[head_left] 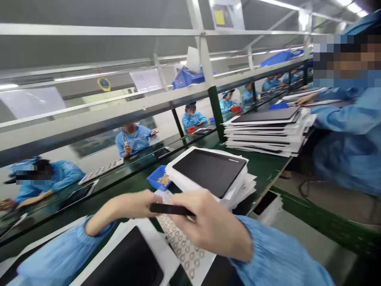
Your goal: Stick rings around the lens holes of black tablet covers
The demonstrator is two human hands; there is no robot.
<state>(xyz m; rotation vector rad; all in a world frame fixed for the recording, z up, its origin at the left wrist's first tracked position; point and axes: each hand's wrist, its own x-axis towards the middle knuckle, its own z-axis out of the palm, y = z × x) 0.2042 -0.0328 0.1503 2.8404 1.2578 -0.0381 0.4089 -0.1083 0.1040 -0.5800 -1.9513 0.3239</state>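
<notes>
Above the sheet [182, 247], the right hand [202, 218] grips a bar [171, 209] — left hand [138, 204] at its end, grip unclear; tray [154, 183] beyond the sheet.

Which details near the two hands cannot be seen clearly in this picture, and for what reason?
All in the head view:
- Left hand: blurred and partly behind the dark bar, so its exact grip is unclear.
- Ring-patterned sheet: partly covered by the right hand.
- Near black panel: cut off by the bottom edge.
- Small pieces in the blue tray: too small to identify.
</notes>
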